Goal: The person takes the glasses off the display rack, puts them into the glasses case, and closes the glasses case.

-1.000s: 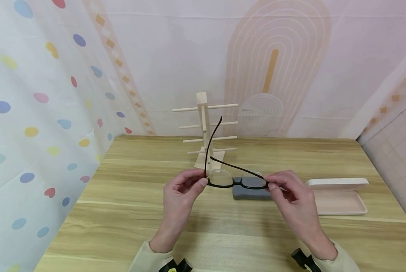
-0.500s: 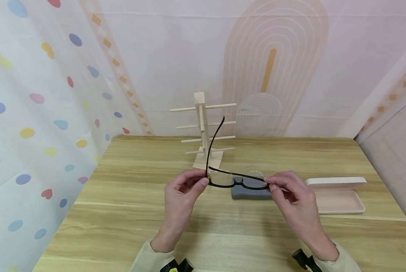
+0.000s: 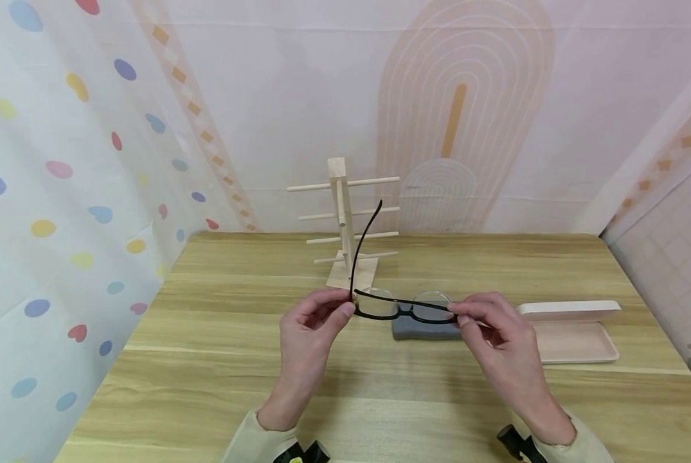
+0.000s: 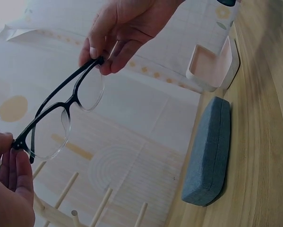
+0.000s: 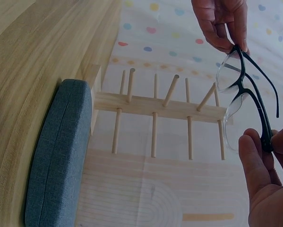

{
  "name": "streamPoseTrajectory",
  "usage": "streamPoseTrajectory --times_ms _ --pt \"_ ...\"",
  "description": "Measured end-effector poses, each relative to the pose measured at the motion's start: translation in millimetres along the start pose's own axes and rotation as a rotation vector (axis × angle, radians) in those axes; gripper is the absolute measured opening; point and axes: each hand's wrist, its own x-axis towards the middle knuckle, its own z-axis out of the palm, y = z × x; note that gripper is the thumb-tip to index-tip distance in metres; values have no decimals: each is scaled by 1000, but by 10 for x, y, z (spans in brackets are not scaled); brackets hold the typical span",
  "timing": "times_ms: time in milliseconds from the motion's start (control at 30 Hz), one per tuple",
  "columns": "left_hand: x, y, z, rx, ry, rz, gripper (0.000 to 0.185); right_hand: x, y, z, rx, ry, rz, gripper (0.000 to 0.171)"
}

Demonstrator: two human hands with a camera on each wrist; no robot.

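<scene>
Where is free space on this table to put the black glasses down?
The wooden table looks bare on its left half, left of the pale wooden peg rack, and along the near edge below both hands. It is crowded behind the black-framed glasses: the grey closed case and the open pink case.

Both hands bare: left hand [image 3: 307, 341], right hand [image 3: 504, 347]. Pale beige sleeves end at the wrists. Small black camera mounts under each wrist.

Grey case [image 3: 423, 328]: upper edge hidden behind glasses [image 3: 403, 308] in head view. Left hand [image 4: 9, 189] cut off by left-wrist frame's corner; right hand [image 5: 266, 189] cut off at right-wrist frame's edge. Wooden rack [image 4: 84, 208]: only pegs show there.
</scene>
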Motion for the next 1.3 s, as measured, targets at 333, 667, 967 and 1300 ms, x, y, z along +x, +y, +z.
streamPoseTrajectory --times_ms 333,667,967,1300 --pt "-4 -9 11 42 52 -6 17 -4 2 37 -8 6 -29 31" --pt "0 -36 20 47 44 22 18 -3 19 39 -18 2 -23 30" --pt "1 -89 38 8 23 50 21 -8 46 32 -21 1 -4 30" --pt "-10 -89 31 19 33 16 19 -43 50 27 -26 1 4 30"
